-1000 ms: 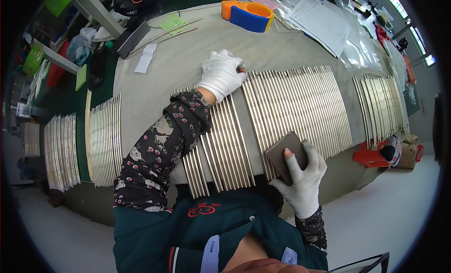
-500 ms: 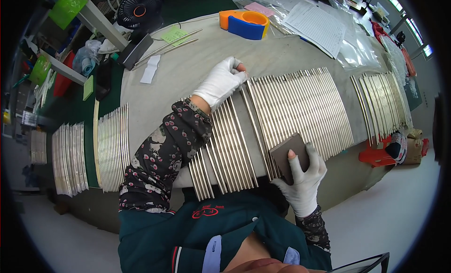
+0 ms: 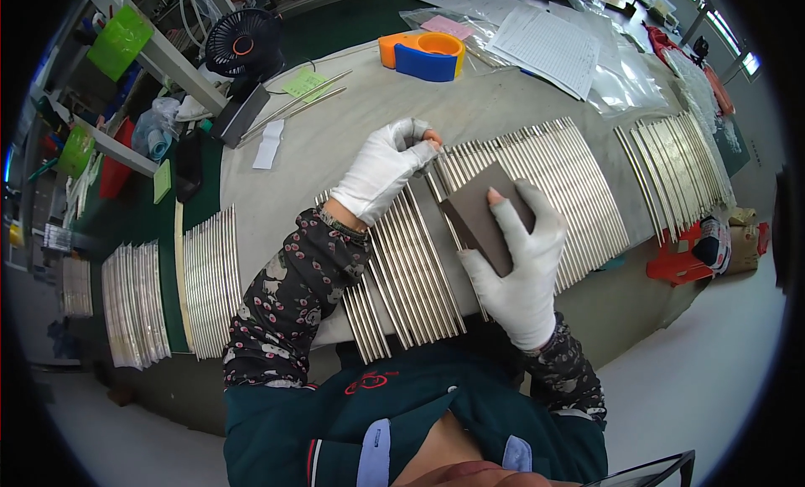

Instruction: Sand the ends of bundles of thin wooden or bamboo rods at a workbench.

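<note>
My left hand [image 3: 381, 170], in a white glove with bare fingertips, is closed in a pinch at the far end of a thin metal rod [image 3: 444, 203]. My right hand [image 3: 524, 273], gloved alike, grips a brown-grey sanding block [image 3: 485, 214], thumb on one side and fingers over its top. The block lies across that rod and the near-left edge of a wide row of silvery rods [image 3: 558, 185]. Left of the pinched rod, partly under my left forearm, is a narrower group of rods [image 3: 415, 265].
More rods lie in a bundle [image 3: 675, 172] at the right and a row [image 3: 210, 277] at the left. Beyond my hands stand an orange-and-blue tape dispenser [image 3: 423, 55], papers [image 3: 549, 46] and a black fan [image 3: 243, 44]. Two loose rods [image 3: 293, 109] lie near a green note.
My right hand has slid the sanding block away from me, from the rods' near part up toward their far ends. My left hand keeps its pinch, shifting only slightly.
</note>
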A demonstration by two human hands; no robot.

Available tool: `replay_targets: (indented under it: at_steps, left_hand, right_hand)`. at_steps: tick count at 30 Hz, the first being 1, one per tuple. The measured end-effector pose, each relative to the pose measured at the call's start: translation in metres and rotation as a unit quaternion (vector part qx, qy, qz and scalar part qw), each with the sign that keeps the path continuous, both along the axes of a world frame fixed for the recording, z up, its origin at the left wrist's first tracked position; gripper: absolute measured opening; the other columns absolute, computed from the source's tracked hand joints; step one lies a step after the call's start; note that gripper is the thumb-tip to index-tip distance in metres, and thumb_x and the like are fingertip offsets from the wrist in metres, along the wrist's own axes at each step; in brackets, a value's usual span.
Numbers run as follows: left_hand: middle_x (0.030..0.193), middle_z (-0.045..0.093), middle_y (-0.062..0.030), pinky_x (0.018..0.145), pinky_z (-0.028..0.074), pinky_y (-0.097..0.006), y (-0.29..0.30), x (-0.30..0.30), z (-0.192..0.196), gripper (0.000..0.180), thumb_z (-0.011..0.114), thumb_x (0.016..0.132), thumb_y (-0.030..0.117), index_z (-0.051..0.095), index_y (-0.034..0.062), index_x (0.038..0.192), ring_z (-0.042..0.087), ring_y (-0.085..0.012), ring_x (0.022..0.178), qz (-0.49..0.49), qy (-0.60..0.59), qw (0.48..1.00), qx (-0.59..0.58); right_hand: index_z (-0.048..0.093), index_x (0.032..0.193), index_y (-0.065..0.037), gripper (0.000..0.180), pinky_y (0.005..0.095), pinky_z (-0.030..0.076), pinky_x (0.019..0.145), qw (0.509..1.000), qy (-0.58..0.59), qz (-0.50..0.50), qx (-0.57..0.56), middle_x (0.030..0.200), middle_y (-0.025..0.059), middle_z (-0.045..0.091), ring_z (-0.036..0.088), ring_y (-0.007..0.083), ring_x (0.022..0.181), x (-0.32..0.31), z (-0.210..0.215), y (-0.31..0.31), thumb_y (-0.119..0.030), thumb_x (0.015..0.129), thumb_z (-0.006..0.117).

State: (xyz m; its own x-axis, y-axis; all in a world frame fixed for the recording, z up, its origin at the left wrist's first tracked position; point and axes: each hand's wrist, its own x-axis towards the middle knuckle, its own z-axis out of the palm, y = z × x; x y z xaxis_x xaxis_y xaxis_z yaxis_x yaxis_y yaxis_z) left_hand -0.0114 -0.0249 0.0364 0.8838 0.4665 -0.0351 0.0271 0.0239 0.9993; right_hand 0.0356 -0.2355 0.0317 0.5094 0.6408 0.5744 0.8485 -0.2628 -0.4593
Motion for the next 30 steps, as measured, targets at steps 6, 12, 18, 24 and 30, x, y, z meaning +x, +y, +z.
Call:
replay_targets:
  at_steps: [6,12,18,24,30]
  left_hand:
    - [0.087,0.061,0.0010,0.066,0.043,-0.019,-0.002,-0.004,0.000,0.012,0.062,0.091,0.012,0.062,0.0031,0.098,0.052,-0.0039,0.072,0.010,0.000,1.000,0.004]
    - [0.090,0.064,0.0006,0.070,0.045,-0.019,-0.002,-0.005,0.001,0.012,0.062,0.091,0.011,0.062,0.0032,0.100,0.057,-0.0040,0.079,0.029,-0.001,1.000,0.009]
    - [0.087,0.063,0.0023,0.066,0.044,-0.018,0.001,-0.004,-0.004,0.011,0.063,0.090,0.011,0.063,0.0037,0.099,0.054,-0.0030,0.074,0.031,-0.012,0.999,0.013]
    - [0.085,0.062,0.0031,0.063,0.042,-0.018,0.002,-0.004,-0.008,0.011,0.064,0.090,0.013,0.063,0.0043,0.098,0.051,-0.0026,0.069,0.021,0.000,1.000,0.008]
    - [0.085,0.062,0.0028,0.064,0.043,-0.018,0.002,0.000,-0.007,0.012,0.064,0.090,0.013,0.063,0.0035,0.098,0.051,-0.0030,0.069,0.015,0.036,0.999,0.029]
  right_hand:
    - [0.062,0.117,-0.007,0.052,0.0462,0.037,0.093,0.980,-0.074,-0.163,-0.087,0.125,0.0211,0.044,0.044,0.0347,0.107,0.033,0.000,0.022,-0.021,0.068,0.076]
    - [0.060,0.118,-0.012,0.053,0.0462,0.037,0.091,0.989,-0.094,-0.096,-0.067,0.125,0.0202,0.045,0.044,0.0348,0.107,0.013,0.007,0.031,-0.021,0.068,0.076]
    - [0.062,0.117,-0.012,0.054,0.0454,0.037,0.090,0.996,-0.076,0.003,-0.052,0.124,0.0202,0.045,0.044,0.0343,0.107,-0.002,0.014,0.033,-0.021,0.066,0.077]
    - [0.063,0.115,-0.010,0.049,0.0451,0.038,0.089,0.996,-0.084,-0.007,-0.038,0.124,0.0206,0.046,0.045,0.0332,0.106,0.004,0.018,0.029,-0.021,0.069,0.076]
    - [0.065,0.111,-0.012,0.047,0.0448,0.040,0.089,0.982,-0.088,-0.145,-0.087,0.121,0.0203,0.048,0.047,0.0337,0.105,0.030,0.000,0.019,-0.023,0.067,0.077]
